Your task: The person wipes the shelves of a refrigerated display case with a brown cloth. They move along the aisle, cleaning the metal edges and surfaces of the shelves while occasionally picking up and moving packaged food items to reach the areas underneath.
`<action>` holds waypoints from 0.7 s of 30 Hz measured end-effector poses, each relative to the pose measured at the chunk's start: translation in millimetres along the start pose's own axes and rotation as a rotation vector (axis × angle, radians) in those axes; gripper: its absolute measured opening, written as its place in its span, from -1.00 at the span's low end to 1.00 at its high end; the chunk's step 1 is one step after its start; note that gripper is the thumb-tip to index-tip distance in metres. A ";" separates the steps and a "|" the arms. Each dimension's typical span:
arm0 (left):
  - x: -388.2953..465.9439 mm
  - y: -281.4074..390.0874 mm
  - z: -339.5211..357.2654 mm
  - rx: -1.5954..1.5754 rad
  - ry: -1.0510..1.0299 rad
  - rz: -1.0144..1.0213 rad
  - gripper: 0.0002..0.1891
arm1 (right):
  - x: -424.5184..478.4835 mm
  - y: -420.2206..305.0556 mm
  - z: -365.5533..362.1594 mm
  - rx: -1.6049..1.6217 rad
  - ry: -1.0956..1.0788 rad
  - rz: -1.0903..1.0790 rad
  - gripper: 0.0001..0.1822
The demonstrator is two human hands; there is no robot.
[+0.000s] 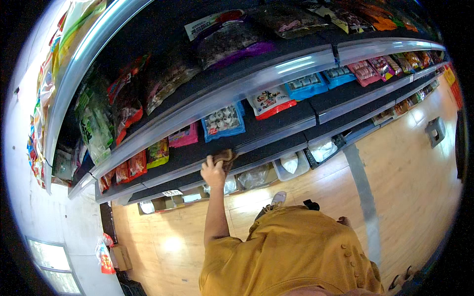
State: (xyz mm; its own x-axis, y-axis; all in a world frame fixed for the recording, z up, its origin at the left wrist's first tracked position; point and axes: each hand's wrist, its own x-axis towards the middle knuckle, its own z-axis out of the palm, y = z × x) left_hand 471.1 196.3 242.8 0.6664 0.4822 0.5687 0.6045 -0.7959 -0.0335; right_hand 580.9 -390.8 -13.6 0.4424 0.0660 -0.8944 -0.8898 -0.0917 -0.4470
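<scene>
My left hand point(214, 173) grips a brown cloth point(227, 157) at the front edge of a dark lower shelf point(259, 135). The cloth lies bunched against the shelf's edge strip. Above the hand on that shelf are a blue bag of wrapped pieces point(224, 120), a pink packet point(184, 135) and a yellow packet point(158, 153). What looks like part of my right hand point(344, 221) shows beside the mustard shirt point(296, 244); its fingers cannot be made out.
Large bags point(229, 40) lie on the shelf above, behind a clear edge strip point(237, 96). Below stand a clear plastic bin point(292, 177) and a black crate point(317, 162). A grey stool point(436, 132) is on the wooden floor at right. A cardboard box point(121, 258) sits by the wall.
</scene>
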 end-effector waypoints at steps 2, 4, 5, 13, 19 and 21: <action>-8.3 -20.2 -6.6 0.044 -0.036 -0.181 -0.77 | 4.6 -4.6 4.0 0.045 -0.010 0.027 -0.73; -17.2 -37.6 -10.2 0.006 0.055 -0.437 -0.69 | 8.7 -7.8 6.5 0.100 -0.029 0.062 -0.73; -22.6 -47.7 -11.3 -0.041 0.131 -0.600 -0.64 | 9.2 -11.1 9.1 0.148 -0.038 0.086 -0.73; 22.0 -26.3 -28.9 -0.168 0.222 -0.462 -0.62 | -9.0 -11.1 23.9 -0.973 0.004 -0.227 -0.59; 86.5 18.9 -26.6 -0.094 -0.090 -0.119 -0.50 | 53.6 49.6 -26.2 -0.740 0.049 -0.404 -0.61; 97.9 21.1 -6.4 0.010 -0.138 -0.044 -0.46 | 39.6 45.9 -10.7 -0.575 0.081 -0.274 -0.60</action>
State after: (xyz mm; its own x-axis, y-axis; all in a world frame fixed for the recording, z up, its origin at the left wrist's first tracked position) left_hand 546.3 224.3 303.1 0.6923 0.5628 0.4517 0.6385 -0.7693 -0.0200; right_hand 558.7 -403.0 -69.7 0.6725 0.0901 -0.7346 -0.5508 -0.6020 -0.5781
